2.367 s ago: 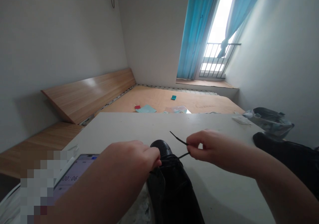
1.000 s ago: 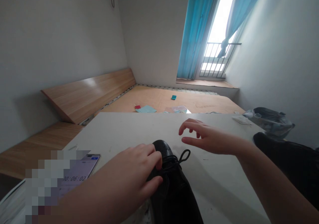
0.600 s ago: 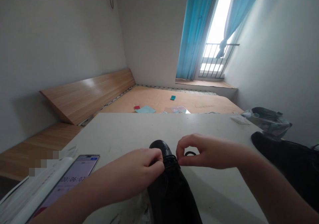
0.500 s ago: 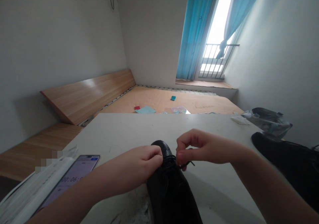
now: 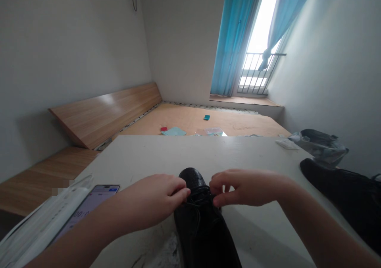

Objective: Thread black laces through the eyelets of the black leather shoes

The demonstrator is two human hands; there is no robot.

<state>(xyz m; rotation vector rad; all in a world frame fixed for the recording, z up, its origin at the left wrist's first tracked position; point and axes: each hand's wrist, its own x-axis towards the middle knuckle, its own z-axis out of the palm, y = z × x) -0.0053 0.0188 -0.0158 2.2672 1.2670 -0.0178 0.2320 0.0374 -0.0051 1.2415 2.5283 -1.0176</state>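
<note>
1. Well, near the right wall sits a grey, see-through plastic bag (image 5: 323, 147) with a wide, dark mouth. I cannot tell what is in it.
2. A flat, clear plastic pouch (image 5: 214, 132) lies on the peach-coloured bed sheet (image 5: 238, 121), and what it holds is too small to make out.
3. The shiny black leather shoe (image 5: 205, 228) is on the white table (image 5: 143, 153), right in front of the person, between the two hands. Its round toe points away from the person, at the bed. It is long from front to back, and that line leans a little to the left at the toe. The heel end is cut off at the bottom.
4. Thin black laces (image 5: 201, 194) cross the top of the shoe, behind the toe.
5. The left hand (image 5: 171, 192) is at the left side of the shoe, with thumb and finger close together. I cannot tell if a lace is pinched there.
6. The right hand (image 5: 229, 188) is at the right side, fingers bent, thumb by the shoe. I cannot tell if it grips a lace.
7. A second black shoe (image 5: 339, 192) lies far to the right, toe slanting up and left.
</note>
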